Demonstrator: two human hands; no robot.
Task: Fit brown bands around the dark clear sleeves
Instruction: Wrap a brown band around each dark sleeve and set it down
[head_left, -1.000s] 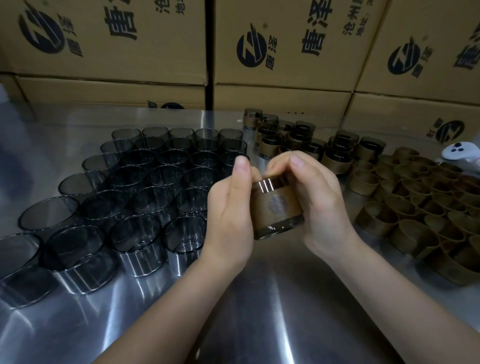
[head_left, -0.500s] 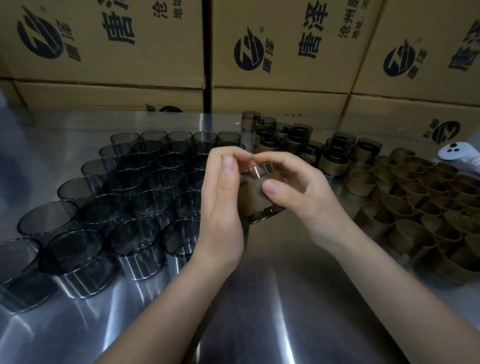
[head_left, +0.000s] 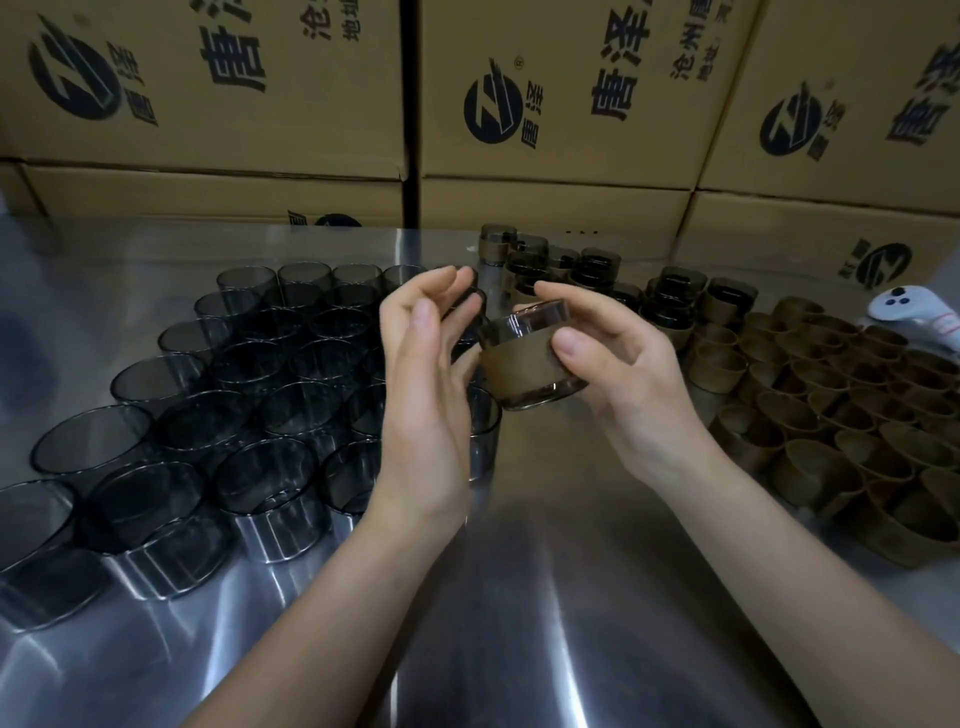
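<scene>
A dark, clear cylindrical sleeve (head_left: 537, 318) is held slightly tilted above the brushed steel table (head_left: 519, 597), near the middle of the view. It is grasped by the right hand (head_left: 628, 384), with the thumb pressed on the front and the fingers curled behind. A brown paper-like band (head_left: 519, 366) is wrapped around the sleeve's middle, with a clear rim exposed above and below; the fit is judged complete or nearly so. The left hand (head_left: 426, 384) is slack, with fingers loosely extended and nothing held, and its palm is turned toward the sleeve. Whether contact is made cannot be told. The tilt is probably given so that the band's seating can be checked.

On the left, unbanded dark sleeves (head_left: 249, 395) are stood in rows. On the right, loose brown bands (head_left: 831, 410) are massed. At the back, finished pieces (head_left: 597, 270) are grouped. This layout is judged to keep stock within each hand's reach. Printed cardboard cartons (head_left: 545, 104) are stacked behind, and a white handheld controller (head_left: 904, 312) is laid at far right.
</scene>
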